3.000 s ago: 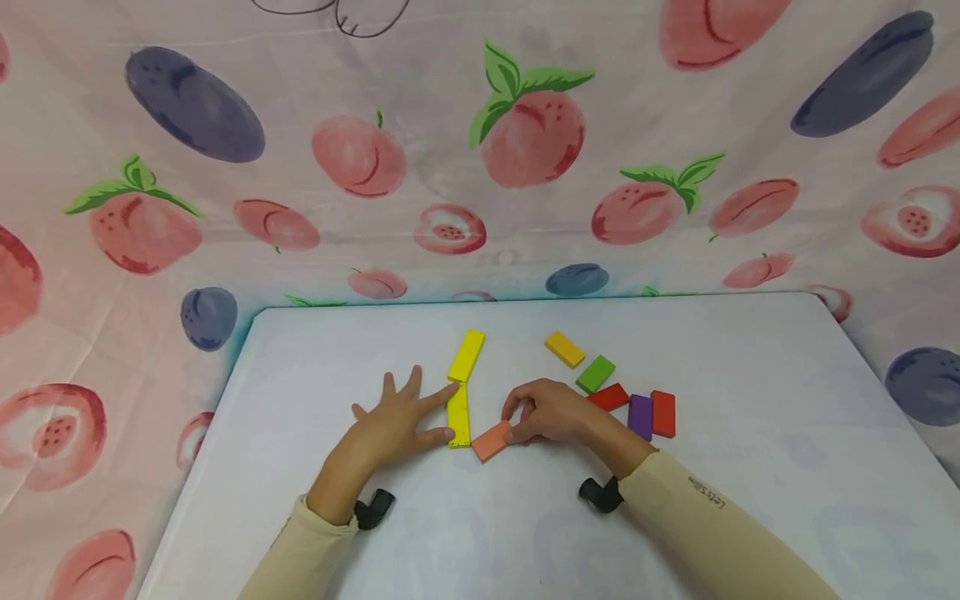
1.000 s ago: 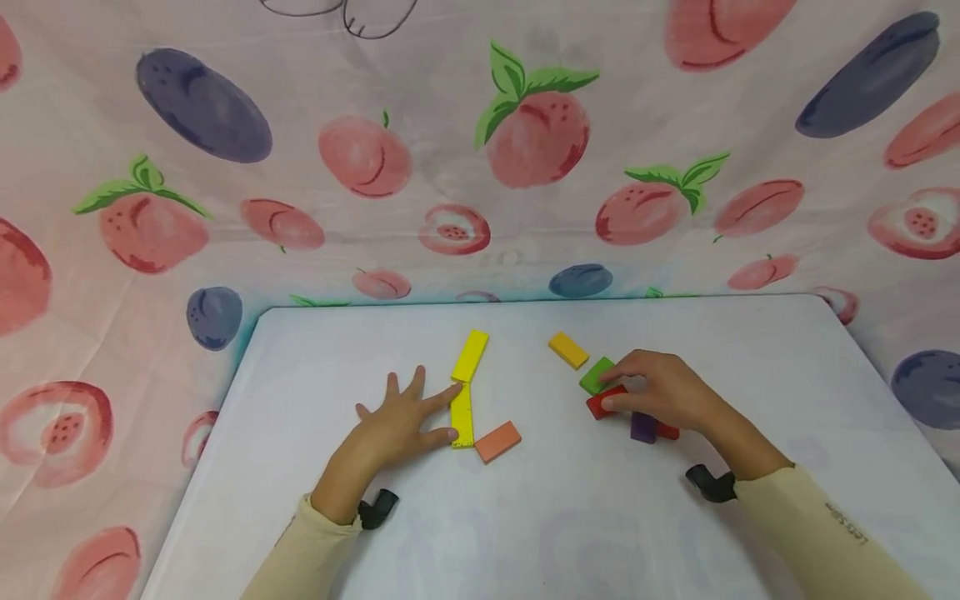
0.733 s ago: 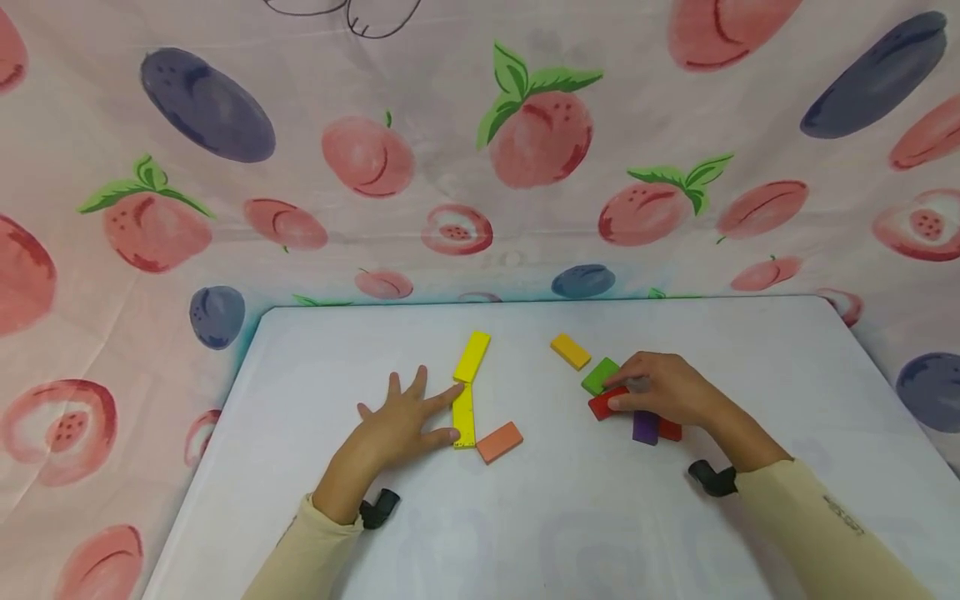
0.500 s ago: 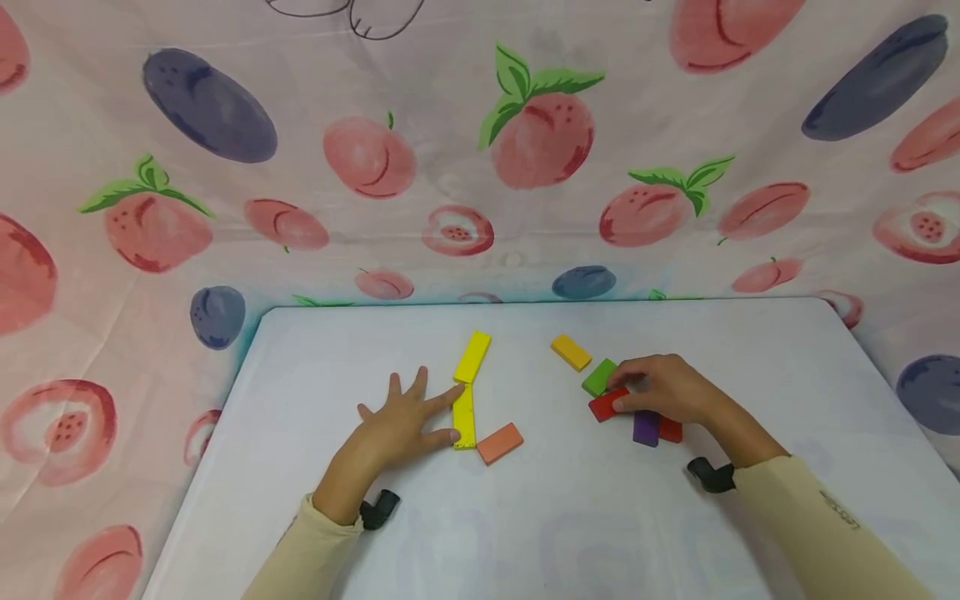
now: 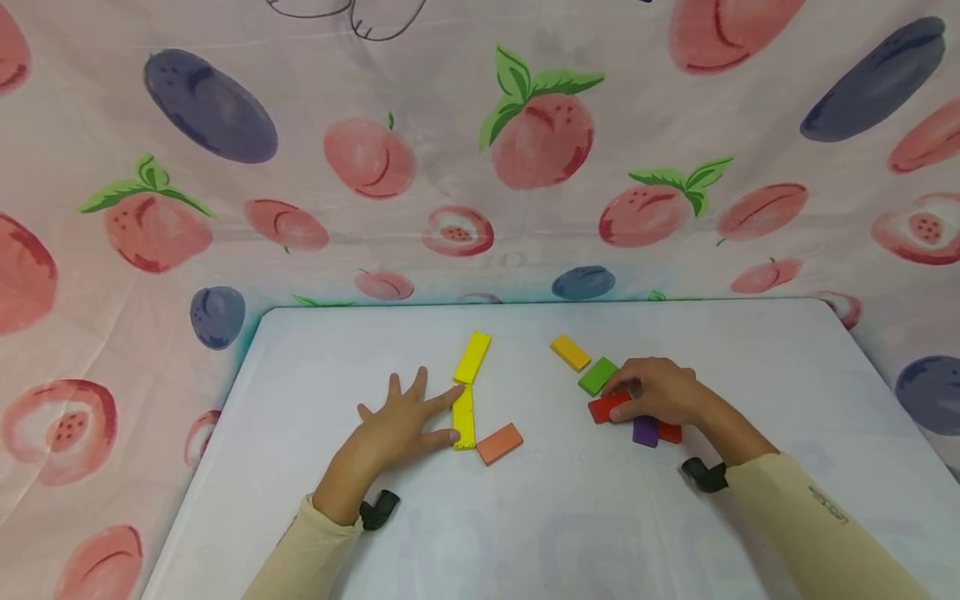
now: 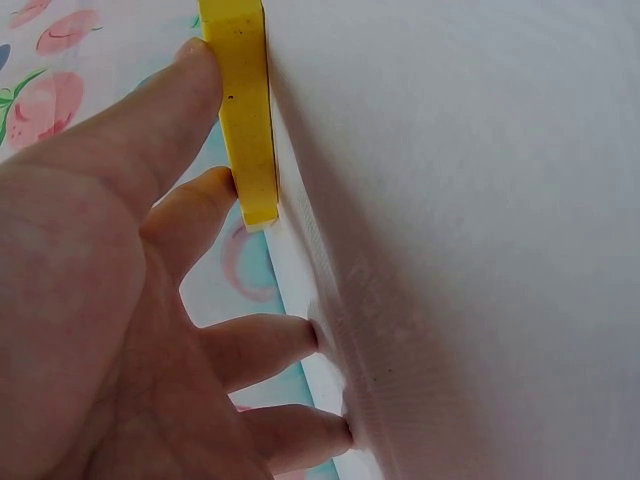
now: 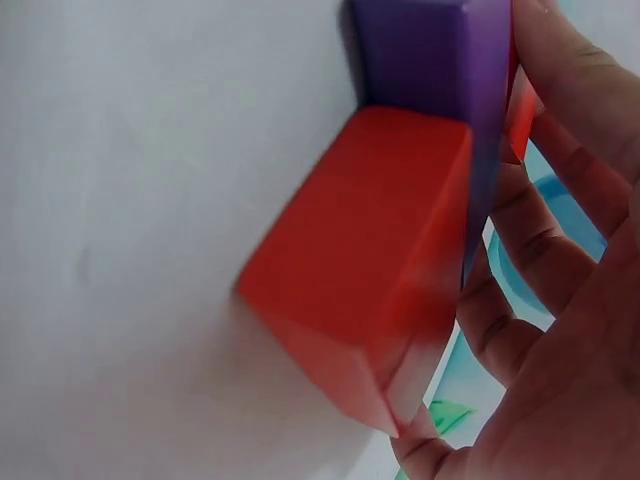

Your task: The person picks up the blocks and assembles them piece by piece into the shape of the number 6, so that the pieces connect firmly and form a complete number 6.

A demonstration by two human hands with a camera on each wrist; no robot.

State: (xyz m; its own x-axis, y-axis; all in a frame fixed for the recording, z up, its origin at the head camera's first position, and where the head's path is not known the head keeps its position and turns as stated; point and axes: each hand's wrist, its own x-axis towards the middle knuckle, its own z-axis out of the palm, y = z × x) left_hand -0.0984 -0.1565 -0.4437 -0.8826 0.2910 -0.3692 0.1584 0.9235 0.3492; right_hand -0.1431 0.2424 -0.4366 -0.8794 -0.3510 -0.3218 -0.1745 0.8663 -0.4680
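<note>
My left hand (image 5: 397,421) lies with fingers spread, its thumb and index fingertips touching the lower yellow block (image 5: 464,421). In the left wrist view those two fingertips rest against the side of that yellow block (image 6: 248,120). A second yellow block (image 5: 472,357) meets its far end at a slant, and a salmon-orange block (image 5: 500,444) lies by its near end. My right hand (image 5: 660,392) pinches a red block (image 5: 606,408) between thumb and fingers. The right wrist view shows only a sliver of this red block (image 7: 519,115), mostly hidden by a purple block (image 7: 425,60).
Just beyond the pinched block lies a green block (image 5: 597,377), with an orange-yellow block (image 5: 571,352) farther back. Under the right hand, a second red block (image 5: 670,432) sits beside the purple one. All rest on a white table (image 5: 555,533) before a fruit-print cloth (image 5: 300,100).
My right hand has let go of the salmon-orange block beside the yellow one and moved right, onto the red block. The left hand keeps its place. The green block has turned slightly.
</note>
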